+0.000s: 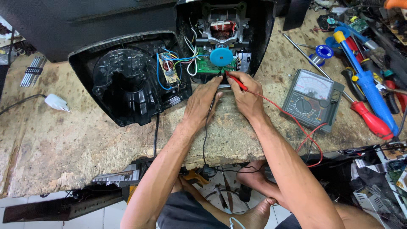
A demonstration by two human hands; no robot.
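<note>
We see right hand (246,98) pinching red probe (235,80), left hand (202,104) gripping black probe (218,76), tips on green circuit board (210,65) inside far open appliance. Risk: tip slips, bridges contacts, shorts board.

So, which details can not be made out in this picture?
- Head view: the red probe tip's contact on the green circuit board is too small to see.
- The left hand covers its black probe.
- The multimeter needle is too small to read.
- The image's right edge cuts off the tools there.
</note>
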